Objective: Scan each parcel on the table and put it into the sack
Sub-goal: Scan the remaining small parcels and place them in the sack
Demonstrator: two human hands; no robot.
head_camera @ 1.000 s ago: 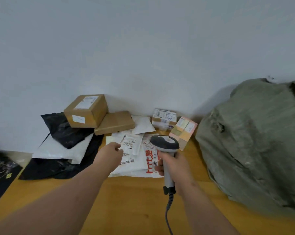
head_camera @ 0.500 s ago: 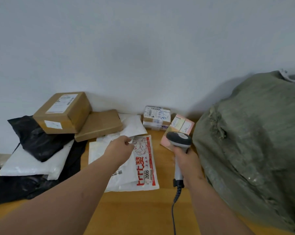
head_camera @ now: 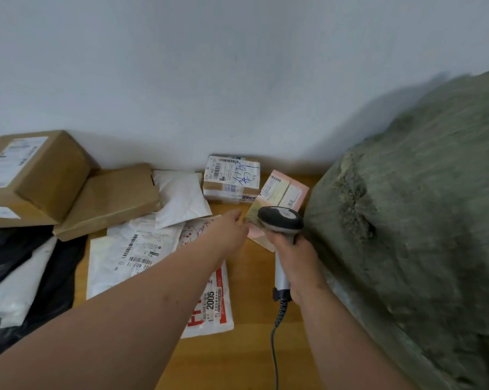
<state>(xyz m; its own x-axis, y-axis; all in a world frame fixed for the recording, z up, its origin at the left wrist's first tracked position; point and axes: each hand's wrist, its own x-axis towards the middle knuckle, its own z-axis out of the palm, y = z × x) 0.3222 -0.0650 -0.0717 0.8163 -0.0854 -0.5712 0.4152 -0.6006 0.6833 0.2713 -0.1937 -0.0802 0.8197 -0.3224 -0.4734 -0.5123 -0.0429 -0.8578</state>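
Several parcels lie along the bench's (head_camera: 249, 350) far edge. Your right hand (head_camera: 296, 257) grips the scanner (head_camera: 280, 220). Your left hand (head_camera: 229, 229), fingers loosely open and holding nothing, nears the pink parcel (head_camera: 282, 190) beside the sack (head_camera: 423, 220). Step: pick-up. Next: grasp it, expose its barcode.

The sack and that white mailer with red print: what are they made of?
Sack: looks like coarse woven fabric, dull olive green, with a visible weave and a frayed patch. White mailer with red print: seemingly thin plastic film, slightly glossy, crinkled and lying flat on the table.
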